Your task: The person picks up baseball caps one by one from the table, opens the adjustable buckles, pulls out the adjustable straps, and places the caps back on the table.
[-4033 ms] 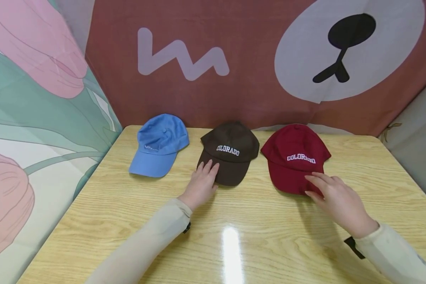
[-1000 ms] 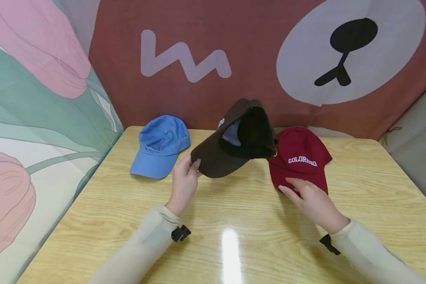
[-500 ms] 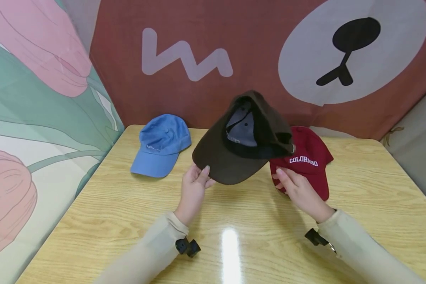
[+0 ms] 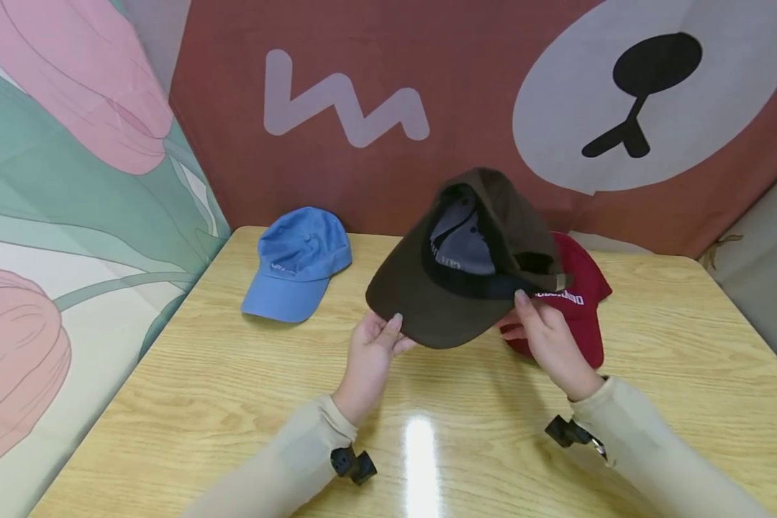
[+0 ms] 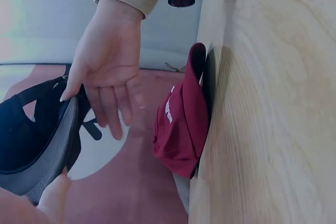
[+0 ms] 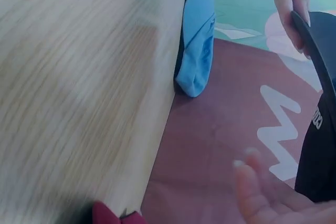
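A dark brown baseball cap is held up over the table, tilted so its grey-lined inside and the underside of its brim face me. My left hand pinches the brim's left front edge, thumb on the underside. My right hand is at the cap's right side, its thumb tip at the edge where brim meets crown. In the left wrist view the right hand's fingers are extended, apart from the brim. A red baseball cap, lettered in white, lies behind the right hand, partly hidden by the brown cap.
A blue baseball cap lies at the back left of the wooden table. Behind the table hangs a reddish-brown cloth with a cartoon print. A flower-patterned cloth hangs at left. Dark wrist cameras sit at both cuffs.
The left hand has picked the brown cap up from the table and turned its inside toward me. The right hand has moved left from the red cap to the brown cap's right side.
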`<state>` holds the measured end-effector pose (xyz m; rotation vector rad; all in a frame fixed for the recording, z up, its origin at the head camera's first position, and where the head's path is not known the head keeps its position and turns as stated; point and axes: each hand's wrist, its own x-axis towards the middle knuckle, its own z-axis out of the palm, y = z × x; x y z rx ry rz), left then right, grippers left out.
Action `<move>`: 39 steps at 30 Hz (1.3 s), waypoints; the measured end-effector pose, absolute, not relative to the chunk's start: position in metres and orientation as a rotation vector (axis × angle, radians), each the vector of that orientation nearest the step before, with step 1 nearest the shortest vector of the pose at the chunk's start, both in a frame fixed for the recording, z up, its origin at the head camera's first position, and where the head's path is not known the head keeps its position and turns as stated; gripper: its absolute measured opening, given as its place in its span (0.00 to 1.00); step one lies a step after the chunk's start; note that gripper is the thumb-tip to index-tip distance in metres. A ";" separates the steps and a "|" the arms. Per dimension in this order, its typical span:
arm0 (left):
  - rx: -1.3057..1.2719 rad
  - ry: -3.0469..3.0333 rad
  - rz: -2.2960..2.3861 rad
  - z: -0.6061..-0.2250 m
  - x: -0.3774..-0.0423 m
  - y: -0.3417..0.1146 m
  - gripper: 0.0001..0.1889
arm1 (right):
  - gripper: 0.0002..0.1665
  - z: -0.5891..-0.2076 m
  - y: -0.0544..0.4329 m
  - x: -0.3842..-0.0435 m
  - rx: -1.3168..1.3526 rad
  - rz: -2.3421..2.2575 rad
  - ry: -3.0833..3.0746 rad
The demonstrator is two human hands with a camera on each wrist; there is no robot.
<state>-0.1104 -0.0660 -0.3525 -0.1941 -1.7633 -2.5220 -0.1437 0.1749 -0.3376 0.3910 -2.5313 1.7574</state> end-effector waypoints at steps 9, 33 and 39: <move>-0.263 -1.991 -2.521 -0.356 -0.109 -0.066 0.17 | 0.13 -0.332 0.174 -0.140 0.434 2.103 -2.088; -0.342 -2.008 -2.020 -0.335 -0.105 -0.071 0.15 | 0.08 -0.312 0.197 -0.137 0.279 1.595 -2.195; -0.533 -2.021 -1.919 -0.332 -0.102 -0.061 0.14 | 0.09 -0.311 0.196 -0.137 0.307 1.365 -2.199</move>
